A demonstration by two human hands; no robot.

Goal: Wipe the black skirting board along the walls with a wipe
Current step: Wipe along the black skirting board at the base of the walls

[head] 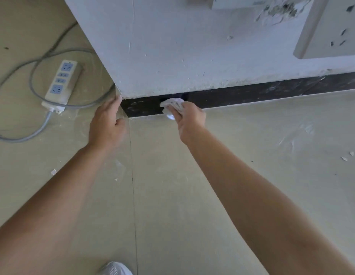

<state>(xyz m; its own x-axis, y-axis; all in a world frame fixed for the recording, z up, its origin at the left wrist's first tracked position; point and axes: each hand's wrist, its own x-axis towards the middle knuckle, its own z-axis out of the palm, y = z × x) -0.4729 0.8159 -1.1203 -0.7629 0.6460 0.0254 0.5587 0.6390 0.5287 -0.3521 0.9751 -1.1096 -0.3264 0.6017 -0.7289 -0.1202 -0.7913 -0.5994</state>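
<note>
A black skirting board (pixel 242 95) runs along the foot of a white wall, from the wall's outer corner at centre to the right edge. It looks dusty toward the right. My right hand (pixel 189 119) is shut on a crumpled white wipe (pixel 173 105) and presses it against the board near the corner. My left hand (pixel 107 121) rests open at the corner itself, fingertips touching the wall's edge, holding nothing.
A white power strip (pixel 60 84) with a grey cable (pixel 32 133) lies on the beige tiled floor left of the corner. A wall socket plate (pixel 331 30) sits upper right, beside chipped plaster. Small white flakes (pixel 348 155) dot the floor. My shoe (pixel 115 268) shows at the bottom.
</note>
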